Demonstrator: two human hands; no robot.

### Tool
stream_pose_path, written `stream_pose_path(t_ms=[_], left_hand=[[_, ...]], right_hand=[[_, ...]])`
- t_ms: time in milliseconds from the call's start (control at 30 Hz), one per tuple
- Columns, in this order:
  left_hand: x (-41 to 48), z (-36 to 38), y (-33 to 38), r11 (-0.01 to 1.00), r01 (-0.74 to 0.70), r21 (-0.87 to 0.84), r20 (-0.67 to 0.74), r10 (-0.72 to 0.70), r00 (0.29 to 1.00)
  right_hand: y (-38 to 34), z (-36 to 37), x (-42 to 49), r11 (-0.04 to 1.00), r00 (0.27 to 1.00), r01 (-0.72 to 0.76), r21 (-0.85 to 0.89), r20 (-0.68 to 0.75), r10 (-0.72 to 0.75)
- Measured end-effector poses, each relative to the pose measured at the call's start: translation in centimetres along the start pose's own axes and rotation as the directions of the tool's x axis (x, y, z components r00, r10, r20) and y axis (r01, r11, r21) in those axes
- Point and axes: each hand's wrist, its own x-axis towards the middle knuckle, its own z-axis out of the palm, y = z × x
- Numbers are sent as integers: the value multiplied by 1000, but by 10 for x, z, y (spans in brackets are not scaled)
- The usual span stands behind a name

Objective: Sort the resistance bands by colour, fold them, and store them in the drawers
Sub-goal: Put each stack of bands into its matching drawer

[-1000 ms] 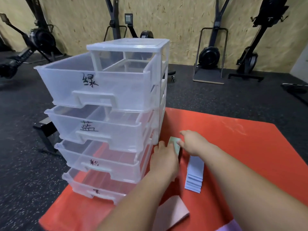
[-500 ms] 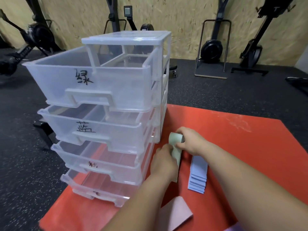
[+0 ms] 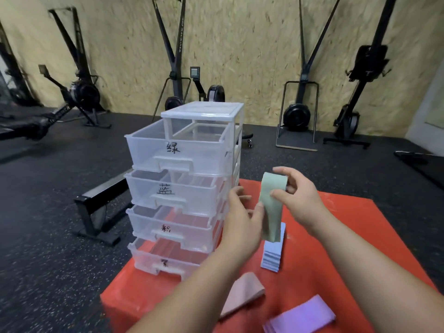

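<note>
The right hand [image 3: 298, 195] pinches the top of the one green band [image 3: 271, 207], held up over the red mat [image 3: 348, 236]. The left hand [image 3: 240, 222], fingers loose, touches the band's edge with its thumb. At 6 o'clock is one blue stack [image 3: 272, 257], partly hidden by the band, its layers too fine to count. At 9 are four open drawers [image 3: 177, 150]. One pink band [image 3: 242, 294] lies at 7, and the purple bands [image 3: 302, 316] at 5 are cut off.

Mostly plastic and cloth here, tbh. Looked like smooth translucent plastic on the clear four-drawer storage tower [image 3: 192, 164], glossy along the rims and handles. Came across as soft matt fabric on the pale green looped band [image 3: 271, 207]. Same matt cloth look on the stacked pale blue bands [image 3: 271, 258], the pink folded band [image 3: 242, 294] and the flat purple bands [image 3: 302, 316]. Seemed smooth with a faint sheen on the red mat [image 3: 348, 224]. Rough, flaky chipboard on the tan back wall [image 3: 252, 44], grainy speckled rubber on the black floor [image 3: 48, 236], matt metal on the black exercise-machine frames [image 3: 302, 68].
</note>
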Motion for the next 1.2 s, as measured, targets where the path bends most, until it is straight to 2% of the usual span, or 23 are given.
stream_pose_path(t_ms=[133,300,400,567,733,833,900,967,1000,1067,1133,1200], left_hand=[[-10,-32,38,993,-94,68,101,87,991],[-33,-88,83,985,-34,-172,268,79,960],[-46,-117,97,982,-16,-188,294,72,953],[-61,-147,102,986,-22,-167,155,49,987],[-60,-175,104,958,1,-288,-10,-4,1000],[-49,-193,102,945,0,-327,15,5,1000],[-37,-207,99,954,-26,-298,33,37,999],[-21,-224,91,971,-46,-237,-19,42,999],[-12,-233,85,986,-60,-158,-64,50,997],[10,-248,67,993,-65,102,-148,80,986],[25,-256,52,946,-24,324,-185,89,979],[43,-260,39,907,-6,422,-197,98,976]], right_hand=[[-54,-8,-31,987,1000,0,161,13,-2],[-105,6,-65,948,998,4,318,55,-23],[-128,25,-82,922,997,-10,388,79,-22],[-150,63,-100,926,993,-46,375,116,2],[-159,90,-102,966,966,-72,250,258,5],[-173,103,-89,981,973,-23,191,228,-22],[-189,111,-73,988,977,-13,157,213,-21],[-208,115,-47,997,978,-12,72,210,-3],[-217,115,-31,1000,978,-5,4,210,4],[-236,114,6,984,975,12,-176,220,27],[-254,113,36,933,971,26,-359,232,63],[-263,119,70,879,967,31,-476,236,94]])
